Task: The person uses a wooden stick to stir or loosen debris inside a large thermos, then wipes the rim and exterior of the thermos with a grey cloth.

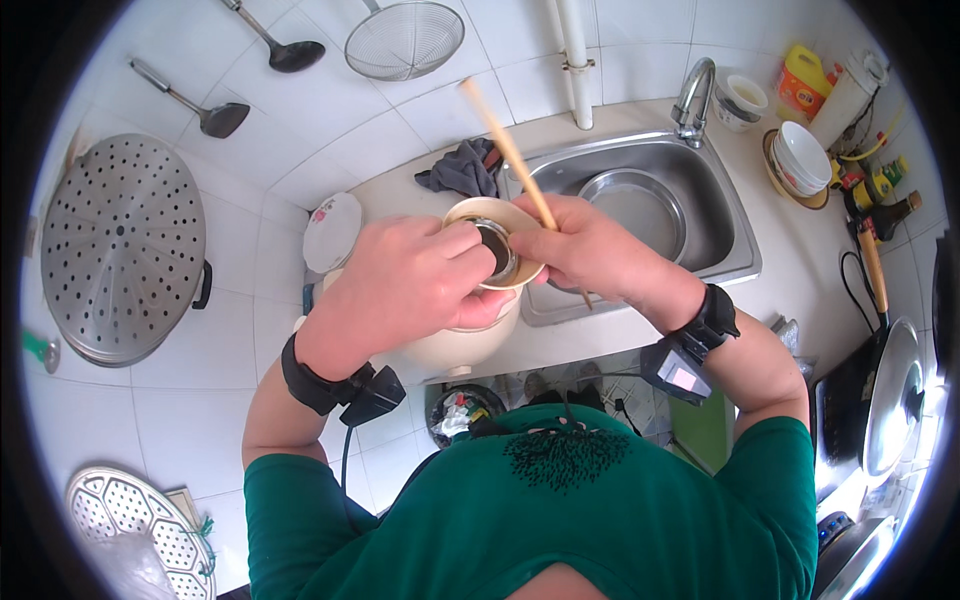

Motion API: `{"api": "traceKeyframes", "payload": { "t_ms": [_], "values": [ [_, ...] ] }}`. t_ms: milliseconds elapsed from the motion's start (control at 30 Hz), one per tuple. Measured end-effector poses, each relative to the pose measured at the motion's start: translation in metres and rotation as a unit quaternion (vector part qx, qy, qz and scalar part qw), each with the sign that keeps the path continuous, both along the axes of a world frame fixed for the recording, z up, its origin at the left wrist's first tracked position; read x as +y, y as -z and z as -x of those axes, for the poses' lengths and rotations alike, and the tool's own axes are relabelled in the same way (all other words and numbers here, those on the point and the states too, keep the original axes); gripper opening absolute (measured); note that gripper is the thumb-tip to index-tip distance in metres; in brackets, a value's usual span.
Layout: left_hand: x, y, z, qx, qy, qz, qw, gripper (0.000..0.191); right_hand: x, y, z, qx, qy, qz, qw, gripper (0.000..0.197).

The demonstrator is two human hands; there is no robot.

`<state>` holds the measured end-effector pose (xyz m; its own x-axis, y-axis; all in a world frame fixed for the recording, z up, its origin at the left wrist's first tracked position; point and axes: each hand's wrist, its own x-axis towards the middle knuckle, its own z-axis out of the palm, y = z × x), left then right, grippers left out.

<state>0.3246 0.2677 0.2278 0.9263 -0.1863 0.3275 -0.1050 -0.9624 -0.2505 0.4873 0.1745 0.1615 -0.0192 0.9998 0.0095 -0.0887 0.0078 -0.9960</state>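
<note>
My left hand (420,281) grips a cream bowl-shaped piece (472,210) by its near edge, its fingers bent inside and its thumb below the rim. Inside the piece sits a metal ring (512,264) with a dark middle, partly hidden by those fingers. On the far side, my right hand (589,244) pinches the rim with its thumb inside. The same hand holds a slanting wooden stick (504,146), perhaps chopsticks, whose thin end points down past the palm. Under my left hand stands a rounded cream pot (457,349) on the counter, its top mostly covered.
At right is a steel sink (739,225) with a round metal pan (679,199) inside and a faucet (694,105) behind. A dark cloth (461,169) lies by the sink. White bowls (802,157) stand at the right. A floral plate (332,232) leans on the left wall.
</note>
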Motion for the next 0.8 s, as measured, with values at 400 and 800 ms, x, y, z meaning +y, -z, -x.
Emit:
{"api": "traceKeyframes", "payload": {
  "t_ms": [400,800],
  "values": [
    [0.008,-0.017,0.008,-0.055,0.0,0.014,0.998,0.03,-0.002,-0.033,0.007,0.055,0.029,-0.014,0.998,0.029],
    [-0.001,0.001,0.067,0.008,-0.235,0.173,0.956,0.066,-0.035,-0.01,0.002,0.042,0.052,-0.023,0.997,0.03]
  ]
}}
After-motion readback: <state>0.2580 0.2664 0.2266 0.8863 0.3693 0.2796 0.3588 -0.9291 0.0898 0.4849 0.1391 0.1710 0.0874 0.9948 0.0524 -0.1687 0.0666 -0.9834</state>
